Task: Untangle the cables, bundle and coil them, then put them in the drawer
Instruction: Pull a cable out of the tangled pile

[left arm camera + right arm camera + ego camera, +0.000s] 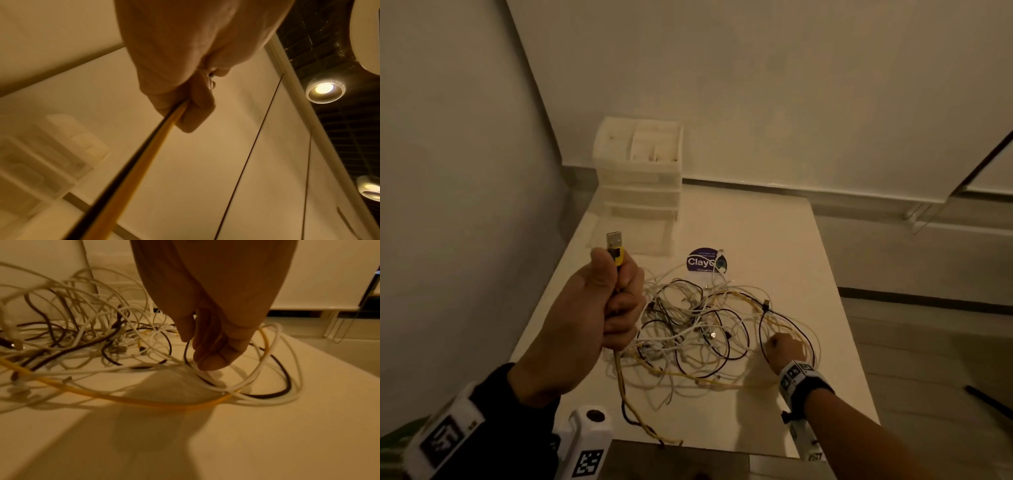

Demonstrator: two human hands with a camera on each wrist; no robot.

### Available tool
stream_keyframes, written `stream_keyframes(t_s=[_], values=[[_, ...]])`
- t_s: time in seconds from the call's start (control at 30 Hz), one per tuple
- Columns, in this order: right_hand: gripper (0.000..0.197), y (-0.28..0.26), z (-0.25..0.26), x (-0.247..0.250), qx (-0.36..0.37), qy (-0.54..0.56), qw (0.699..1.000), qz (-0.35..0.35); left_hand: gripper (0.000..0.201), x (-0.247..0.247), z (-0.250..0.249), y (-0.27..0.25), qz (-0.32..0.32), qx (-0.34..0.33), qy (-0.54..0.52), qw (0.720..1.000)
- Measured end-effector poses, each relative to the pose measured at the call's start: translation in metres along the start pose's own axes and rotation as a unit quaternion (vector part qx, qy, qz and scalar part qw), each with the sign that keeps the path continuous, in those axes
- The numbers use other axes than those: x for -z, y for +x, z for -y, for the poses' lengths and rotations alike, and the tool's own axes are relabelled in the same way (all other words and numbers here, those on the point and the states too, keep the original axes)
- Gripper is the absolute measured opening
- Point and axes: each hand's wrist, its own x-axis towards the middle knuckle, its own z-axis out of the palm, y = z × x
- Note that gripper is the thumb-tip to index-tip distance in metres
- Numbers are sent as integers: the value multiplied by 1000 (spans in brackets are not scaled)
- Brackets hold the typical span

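Note:
A tangle of white, black and yellow cables (688,325) lies on the white table (774,233). My left hand (619,294) is raised above the table's left side and grips a yellow cable (619,373), whose USB plug (614,245) sticks up out of the fist. In the left wrist view the yellow cable (144,154) runs taut from the left hand (185,100). My right hand (784,347) reaches down into the tangle's right side. There the right hand (197,350) pinches a thin black cable (186,352) that rises from the table.
A translucent white drawer unit (640,171) stands at the table's far left, its bottom drawer (630,236) pulled open. A round purple sticker (703,262) lies behind the tangle. Walls close in the left and back. White furniture legs (924,216) stand on the floor at the right.

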Motion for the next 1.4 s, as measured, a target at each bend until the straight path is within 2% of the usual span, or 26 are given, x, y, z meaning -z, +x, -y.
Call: stream_keyframes(t_s=[0.17,0.3,0.37,0.4,0.43,0.47,0.53,0.6,0.67,0.8,0.87,0.97,1.07,1.27,1.4], values=[[19,14,7,-25,13,-29,999,22,75,-1,1,-2,-102,-33,65,992],[21,10,14,-7,45,-12,998,39,71,0,5,-1,-134,-31,100,985],[12,5,15,13,71,40,997,16,67,-2,8,2,-135,-33,108,984],[8,3,15,24,65,109,992,9,68,-4,10,5,-134,-33,109,984],[6,-1,15,36,48,209,977,16,69,-7,11,9,-133,-32,109,985],[10,-5,17,48,31,311,949,32,70,-10,13,13,-131,-32,113,984],[19,-18,24,78,25,476,876,73,69,-17,18,24,-125,-41,126,983],[30,-35,36,117,76,533,840,71,69,-24,22,35,-106,-44,116,987],[31,-52,49,154,166,536,826,50,64,-31,25,44,-83,-38,86,992],[26,-97,78,201,352,441,825,22,28,-48,29,61,-49,-40,43,997],[24,-127,95,204,415,381,826,12,28,-56,29,65,-47,-42,19,998],[21,-169,119,189,449,343,825,4,30,-63,23,65,-55,-42,20,997],[20,-192,137,169,460,294,837,-46,36,-60,18,61,-57,-46,47,996],[17,-199,164,146,462,225,849,-119,39,-40,13,45,-57,-42,76,995],[15,-203,179,136,475,201,846,-130,27,-32,13,38,-48,-43,114,991]])
